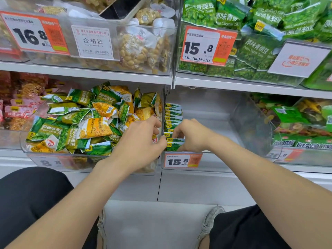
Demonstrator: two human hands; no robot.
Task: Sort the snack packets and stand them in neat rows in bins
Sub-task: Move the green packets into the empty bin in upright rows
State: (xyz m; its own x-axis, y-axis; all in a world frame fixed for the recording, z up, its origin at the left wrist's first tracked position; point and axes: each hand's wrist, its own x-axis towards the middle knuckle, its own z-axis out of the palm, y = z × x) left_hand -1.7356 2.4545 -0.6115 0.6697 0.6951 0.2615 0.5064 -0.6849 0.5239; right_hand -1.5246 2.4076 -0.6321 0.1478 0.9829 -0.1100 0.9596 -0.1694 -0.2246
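A clear bin [25,146] on the lower shelf holds a loose heap of green and yellow snack packets [89,123]. To its right, a second clear bin [212,159] has a row of green packets [173,114] standing on edge along its left wall. My left hand [142,141] reaches over the wall between the two bins, fingers curled at the front of the row. My right hand [190,135] pinches the front green packets [175,146] of that row. The fingertips of both hands are partly hidden among the packets.
The upper shelf carries a bin of yellow nut packets [140,49] and a bin of green pea packets [251,51]. Red packets [19,105] lie far left and mixed green packets [296,123] far right. Orange price tags [183,160] hang on the bin fronts.
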